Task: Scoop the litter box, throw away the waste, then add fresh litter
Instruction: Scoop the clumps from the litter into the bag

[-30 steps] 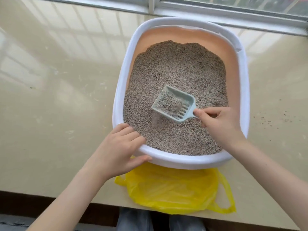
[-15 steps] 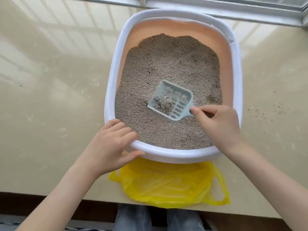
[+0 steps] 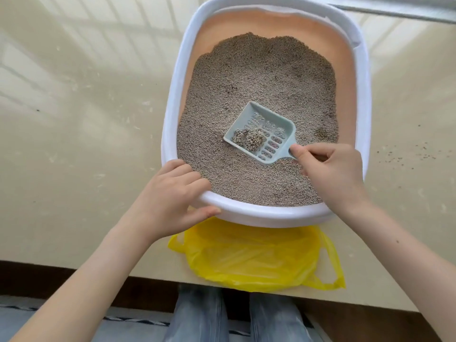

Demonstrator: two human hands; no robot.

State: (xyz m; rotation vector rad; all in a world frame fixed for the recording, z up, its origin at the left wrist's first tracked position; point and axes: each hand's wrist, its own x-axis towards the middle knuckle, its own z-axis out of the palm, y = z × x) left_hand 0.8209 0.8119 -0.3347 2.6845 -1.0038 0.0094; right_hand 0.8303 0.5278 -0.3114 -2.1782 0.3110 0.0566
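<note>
Scoop (image 3: 261,133) over the litter, near-right part of the litter box (image 3: 177,99). A second ago its bed was loaded with loose grains; half a second ago most had sifted out; now the slots show open and only a clump (image 3: 250,139) sits at the scoop's lower left corner. Sifting looks done for this load.

Your right hand (image 3: 330,174) grips the scoop handle, fingers (image 3: 318,150) curled round it, thumb along the top. Grip unchanged across the three views; the scoop has drifted little.

Your left hand (image 3: 170,201) holds the near-left rim, fingers hooked over the white edge toward the litter, thumb pressed against the outer wall. Same brace as before.

Yellow bag (image 3: 256,257) lies on the tabletop (image 3: 74,144) just beside the box's near wall, partly tucked under it, mouth hard to read from here.

Judgement: scooping stage, first clump ready to go out. Next move likely a lift over the near rim to the bag; keep the scoop level, the clump sits close to its open lip. The bag may need opening first. A few stray grains (image 3: 404,151) lie on the tabletop right of the box. No fresh litter supply in view.
</note>
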